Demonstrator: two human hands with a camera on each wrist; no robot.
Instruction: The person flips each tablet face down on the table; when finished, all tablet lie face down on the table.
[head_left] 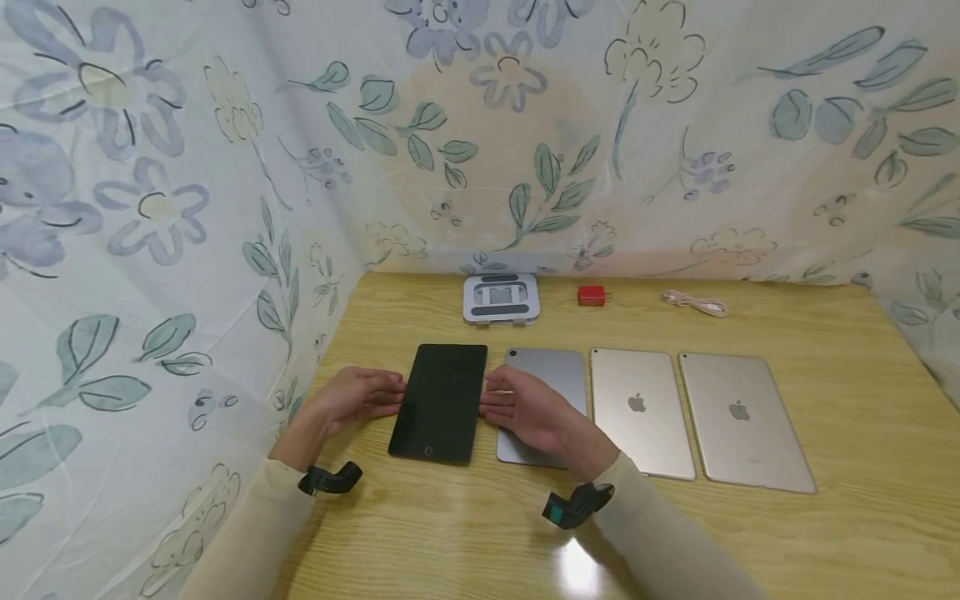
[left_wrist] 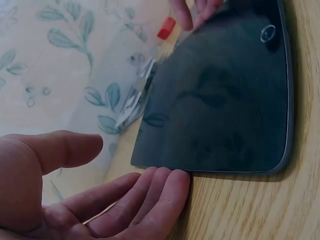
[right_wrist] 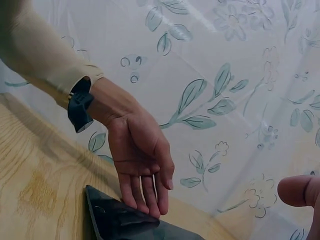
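A black tablet (head_left: 441, 404) lies screen up on the wooden table, its round home button at the near end. My left hand (head_left: 362, 398) is at its left side, the fingertips against the edge and the thumb raised away in the left wrist view. On the opposite side, my right hand (head_left: 531, 408) has its fingertips by the tablet's right edge. That hand lies over part of a grey tablet (head_left: 547, 367), back side up. The right wrist view shows the left palm turned inward beside the black tablet (right_wrist: 117, 220); only the right thumb (right_wrist: 300, 191) appears there.
Two gold tablets, one nearer (head_left: 637, 417) and one farther right (head_left: 750, 425), lie back side up. Behind them are a grey folding stand (head_left: 501, 312), a red charger plug (head_left: 591, 296) and a pink coiled cable (head_left: 696, 302). Floral cloth (head_left: 480, 167) hangs along the back and left.
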